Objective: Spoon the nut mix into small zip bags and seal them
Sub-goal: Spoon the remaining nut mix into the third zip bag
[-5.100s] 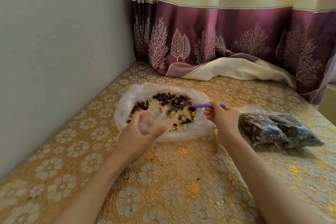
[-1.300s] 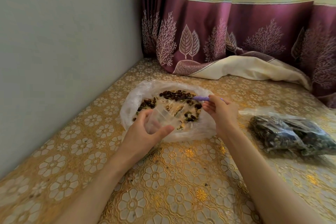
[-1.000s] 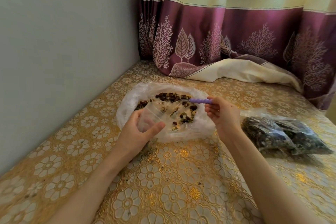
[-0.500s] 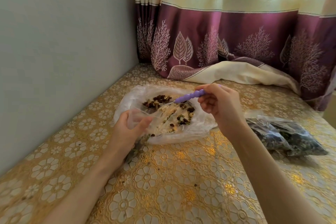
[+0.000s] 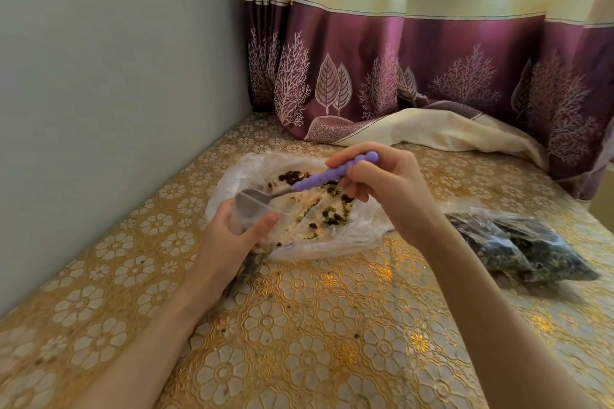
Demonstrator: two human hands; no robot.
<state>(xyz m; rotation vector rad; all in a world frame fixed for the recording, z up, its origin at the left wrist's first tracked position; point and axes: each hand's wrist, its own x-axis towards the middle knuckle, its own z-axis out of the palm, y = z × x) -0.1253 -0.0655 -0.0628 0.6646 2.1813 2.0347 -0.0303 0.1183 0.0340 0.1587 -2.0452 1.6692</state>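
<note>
The left hand (image 5: 229, 239) grips a small zip bag (image 5: 247, 214) open; the right hand (image 5: 382, 189) pinches a purple-handled spoon (image 5: 319, 178), bowl at its mouth, above nut mix (image 5: 327, 209) on plastic sheet (image 5: 332, 242).

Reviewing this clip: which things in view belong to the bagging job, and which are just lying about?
In use:
- left hand holding the small zip bag open
- right hand holding the purple spoon at its mouth
- nut mix on the plastic sheet
- filled bags

Lying about:
- curtain
- patterned cloth

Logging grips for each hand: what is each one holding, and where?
Right hand pinches the spoon by its purple handle; left hand grips the small zip bag near its open mouth.
</note>
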